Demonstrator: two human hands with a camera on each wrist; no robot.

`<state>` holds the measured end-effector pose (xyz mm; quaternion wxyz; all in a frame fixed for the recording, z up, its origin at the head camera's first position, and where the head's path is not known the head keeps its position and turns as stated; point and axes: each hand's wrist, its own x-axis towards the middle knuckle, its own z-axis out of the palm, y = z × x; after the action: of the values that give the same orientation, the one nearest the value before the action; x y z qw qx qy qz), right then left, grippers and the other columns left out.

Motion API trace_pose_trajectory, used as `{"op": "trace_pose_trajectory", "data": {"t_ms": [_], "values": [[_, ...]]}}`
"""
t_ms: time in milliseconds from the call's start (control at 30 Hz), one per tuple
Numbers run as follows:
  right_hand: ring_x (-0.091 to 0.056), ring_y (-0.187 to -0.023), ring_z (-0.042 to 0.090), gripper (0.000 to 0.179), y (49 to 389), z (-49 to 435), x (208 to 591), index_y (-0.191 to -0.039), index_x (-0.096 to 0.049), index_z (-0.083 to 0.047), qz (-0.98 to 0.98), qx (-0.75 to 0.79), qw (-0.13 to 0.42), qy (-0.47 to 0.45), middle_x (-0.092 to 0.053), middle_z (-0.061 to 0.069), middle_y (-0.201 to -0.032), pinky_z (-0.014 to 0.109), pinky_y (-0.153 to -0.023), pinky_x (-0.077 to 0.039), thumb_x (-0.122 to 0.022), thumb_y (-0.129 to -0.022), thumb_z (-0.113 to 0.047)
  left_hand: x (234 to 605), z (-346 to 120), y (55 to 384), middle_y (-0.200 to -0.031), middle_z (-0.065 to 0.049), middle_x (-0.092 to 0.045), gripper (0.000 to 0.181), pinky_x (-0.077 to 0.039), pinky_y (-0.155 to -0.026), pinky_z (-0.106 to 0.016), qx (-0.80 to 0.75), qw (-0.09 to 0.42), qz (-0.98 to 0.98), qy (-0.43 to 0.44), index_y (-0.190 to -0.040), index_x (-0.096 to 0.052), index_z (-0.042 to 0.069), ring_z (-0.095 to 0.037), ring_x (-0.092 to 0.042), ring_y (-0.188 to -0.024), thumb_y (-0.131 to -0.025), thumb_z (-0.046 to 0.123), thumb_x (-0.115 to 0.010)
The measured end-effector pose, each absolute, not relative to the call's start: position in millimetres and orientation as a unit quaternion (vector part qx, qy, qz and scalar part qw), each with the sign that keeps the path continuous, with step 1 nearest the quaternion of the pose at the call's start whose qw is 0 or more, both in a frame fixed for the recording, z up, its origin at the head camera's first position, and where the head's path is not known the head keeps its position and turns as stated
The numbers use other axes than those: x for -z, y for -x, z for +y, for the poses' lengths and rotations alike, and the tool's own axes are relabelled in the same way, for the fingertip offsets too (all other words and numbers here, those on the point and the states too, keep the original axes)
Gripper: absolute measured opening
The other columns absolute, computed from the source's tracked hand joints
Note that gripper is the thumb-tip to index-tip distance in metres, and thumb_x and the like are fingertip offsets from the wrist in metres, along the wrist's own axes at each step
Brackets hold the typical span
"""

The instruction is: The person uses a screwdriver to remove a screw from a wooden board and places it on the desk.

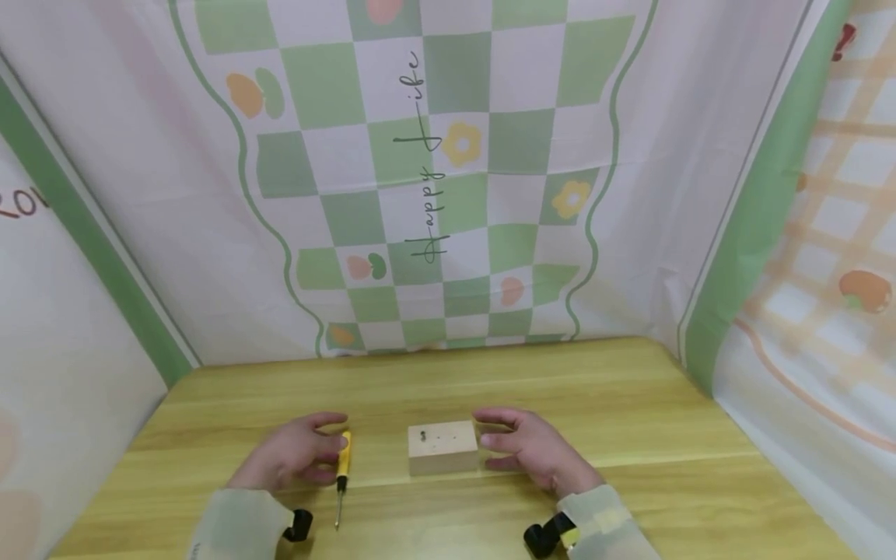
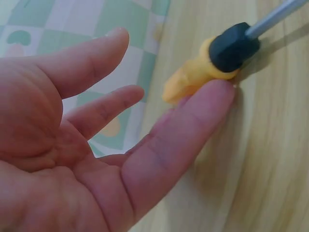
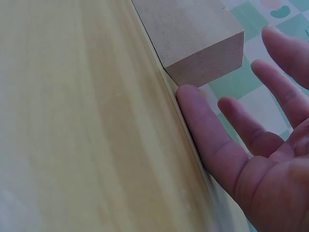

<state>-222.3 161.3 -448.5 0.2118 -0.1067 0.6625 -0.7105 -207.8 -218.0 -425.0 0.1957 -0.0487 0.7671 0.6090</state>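
A screwdriver point(image 1: 343, 467) with a yellow handle, black collar and thin metal shaft lies on the table, its tip toward the person. Beside its handle is my left hand point(image 1: 297, 451), fingers spread and loosely bent. In the left wrist view, one fingertip overlaps the yellow handle point(image 2: 190, 77) just below the black collar point(image 2: 234, 47). A pale wooden block point(image 1: 442, 459) rests in the middle, with a small dark screw point(image 1: 423, 435) in its top and several little holes. At its right end my right hand point(image 1: 528, 443) is spread, fingertips close to the block's end face point(image 3: 212, 60).
The wood-grain table point(image 1: 420, 521) ends at a hanging cloth point(image 1: 462, 202) with green checks, fruit and flower prints. More printed cloth point(image 1: 819, 295) hangs on the right, and a white cloth point(image 1: 63, 311) on the left. Each wrist wears a small black camera point(image 1: 301, 526).
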Motion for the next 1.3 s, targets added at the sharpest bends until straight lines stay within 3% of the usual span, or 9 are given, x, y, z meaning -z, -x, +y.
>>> {"op": "trace_pose_trajectory", "data": {"t_ms": [200,500,700,867,1300], "values": [[-0.054,-0.121,0.033,0.057,221.6,160.7,448.3,-0.144,-0.044,0.008,0.660,0.713,0.212,0.104,-0.039,0.026,-0.150,0.051,-0.090,-0.054,-0.068,-0.094,-0.006,426.2,-208.8,210.2,-0.111,-0.018,-0.060,0.060,-0.060,-0.067,-0.043,-0.579,0.189,0.791,0.061,-0.145,-0.047,0.000,-0.029,-0.062,-0.082,-0.090,0.005,-0.071],[-0.059,-0.114,0.031,0.057,223.4,155.5,450.3,-0.143,-0.047,0.006,0.661,0.711,0.217,0.106,-0.044,0.023,-0.147,0.050,-0.089,-0.055,-0.071,-0.093,-0.008,428.0,-193.9,210.9,-0.093,-0.014,-0.059,0.050,-0.059,-0.060,-0.039,-0.483,0.170,0.858,0.042,-0.134,-0.057,-0.001,-0.026,-0.063,-0.074,-0.085,-0.005,-0.070],[-0.062,-0.107,0.030,0.051,222.6,150.6,450.1,-0.138,-0.054,0.005,0.667,0.705,0.216,0.105,-0.052,0.020,-0.137,0.049,-0.086,-0.056,-0.073,-0.092,-0.008,430.0,-191.7,209.7,-0.090,-0.014,-0.058,0.046,-0.057,-0.057,-0.038,-0.462,0.167,0.870,0.031,-0.125,-0.060,0.002,-0.027,-0.061,-0.070,-0.081,-0.006,-0.069],[-0.062,-0.103,0.028,0.044,221.1,146.7,448.3,-0.132,-0.059,0.003,0.680,0.695,0.211,0.102,-0.056,0.016,-0.130,0.048,-0.083,-0.057,-0.072,-0.091,-0.006,430.8,-191.4,206.5,-0.091,-0.014,-0.057,0.047,-0.056,-0.055,-0.037,-0.472,0.159,0.867,0.029,-0.123,-0.059,0.004,-0.027,-0.061,-0.068,-0.078,-0.008,-0.065],[-0.062,-0.106,0.027,0.045,222.9,146.6,450.3,-0.132,-0.060,0.002,0.679,0.697,0.213,0.094,-0.055,0.015,-0.134,0.048,-0.085,-0.057,-0.074,-0.091,-0.009,433.3,-191.0,203.8,-0.100,-0.017,-0.053,0.049,-0.057,-0.057,-0.038,-0.549,0.134,0.824,0.042,-0.124,-0.056,0.000,-0.028,-0.061,-0.073,-0.077,-0.014,-0.063]]}}
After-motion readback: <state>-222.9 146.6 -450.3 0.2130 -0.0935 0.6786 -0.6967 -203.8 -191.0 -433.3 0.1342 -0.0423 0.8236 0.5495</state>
